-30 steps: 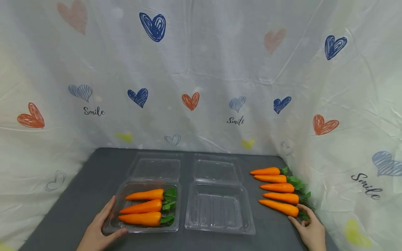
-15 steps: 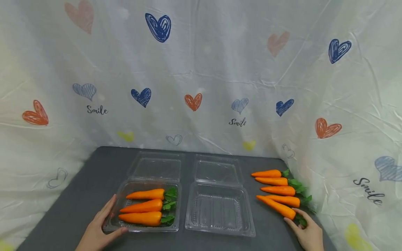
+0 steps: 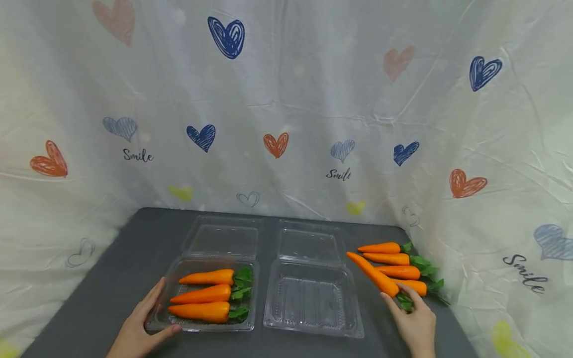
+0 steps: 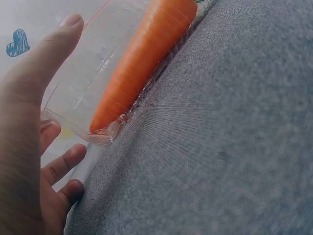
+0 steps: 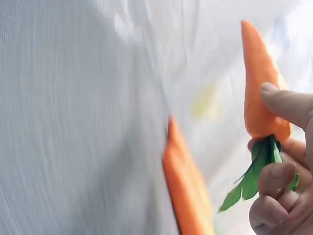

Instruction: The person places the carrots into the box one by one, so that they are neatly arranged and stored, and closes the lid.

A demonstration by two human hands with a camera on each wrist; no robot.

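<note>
In the head view, my left hand (image 3: 141, 328) rests at the near left corner of a clear plastic clamshell box (image 3: 161, 318), thumb and fingers spread along its outside. Three orange carrots with green leaves lie in that box; the nearest carrot (image 4: 142, 63) shows through its wall in the left wrist view. My right hand (image 3: 416, 320) pinches another carrot (image 3: 373, 273) near its leafy end, thumb on one side. The carrot's tip points up and away to the left, as the right wrist view (image 5: 261, 88) also shows it raised. A second clamshell box (image 3: 309, 303), lid open, holds nothing.
Several carrots (image 3: 400, 272) lie in a row at the right of the grey table (image 3: 215, 345), leaves toward the curtain (image 3: 291, 89). Both boxes' lids lie folded back, away from me. The curtain with printed hearts closes off the back and both sides.
My right hand has lifted the nearest carrot off the row and moved it left, its tip swinging upward. My left hand has stayed at the box.
</note>
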